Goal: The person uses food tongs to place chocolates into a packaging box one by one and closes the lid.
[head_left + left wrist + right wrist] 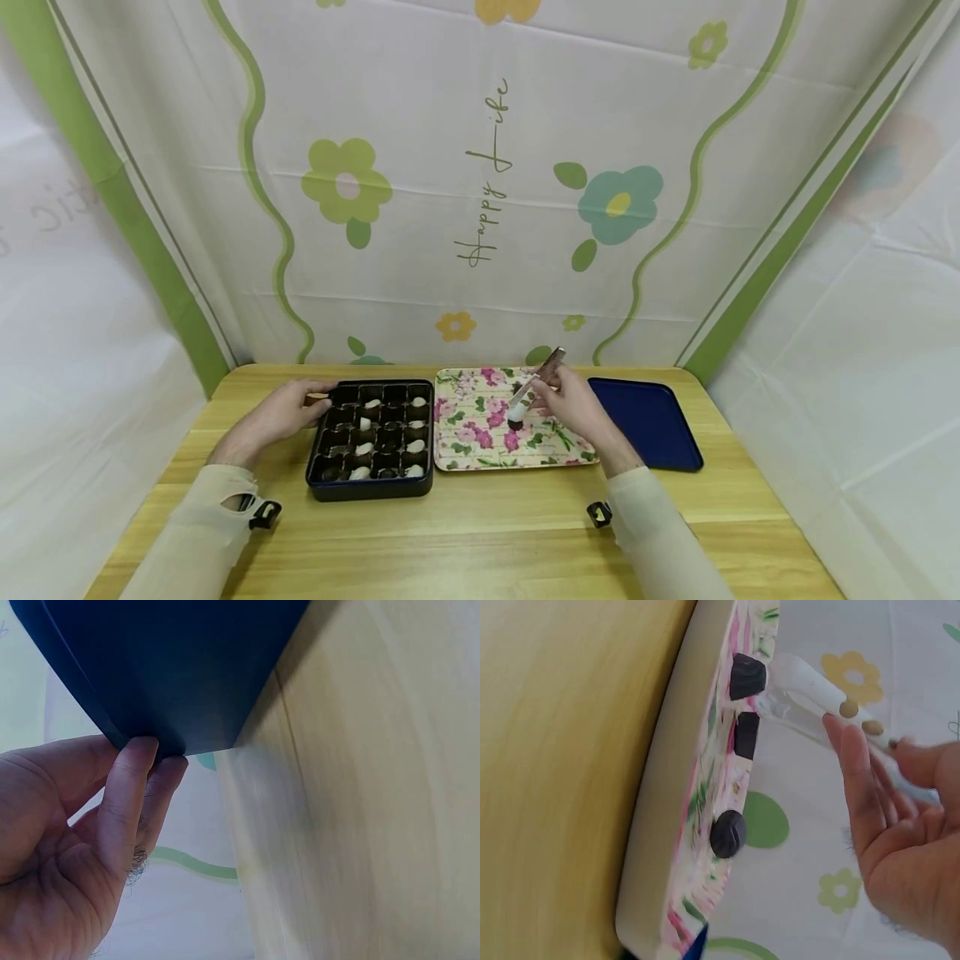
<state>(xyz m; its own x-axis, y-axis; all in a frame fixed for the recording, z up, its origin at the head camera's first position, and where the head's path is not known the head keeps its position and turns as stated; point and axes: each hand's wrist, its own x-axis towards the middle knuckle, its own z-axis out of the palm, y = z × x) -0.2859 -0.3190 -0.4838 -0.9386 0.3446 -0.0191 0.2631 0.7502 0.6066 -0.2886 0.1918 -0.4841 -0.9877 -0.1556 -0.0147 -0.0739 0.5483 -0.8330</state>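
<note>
My right hand (566, 404) holds clear tongs (810, 690) over the flowered tray (480, 458). A dark chocolate (748, 676) is at the tongs' tips; I cannot tell whether it is lifted. Two more dark chocolates (728, 834) show along the tray in the right wrist view. To the left stands a dark box (371, 487) divided into compartments, with several white chocolates (360, 473) and some dark ones in it. My left hand (281, 412) touches the box's far left corner, its fingertips (139, 750) against the side wall in the left wrist view.
A dark blue lid (648, 425) lies on the wooden table (510, 533) to the right, partly behind the right forearm. A white curtain (420, 208) with printed flowers rises behind the table and along both sides.
</note>
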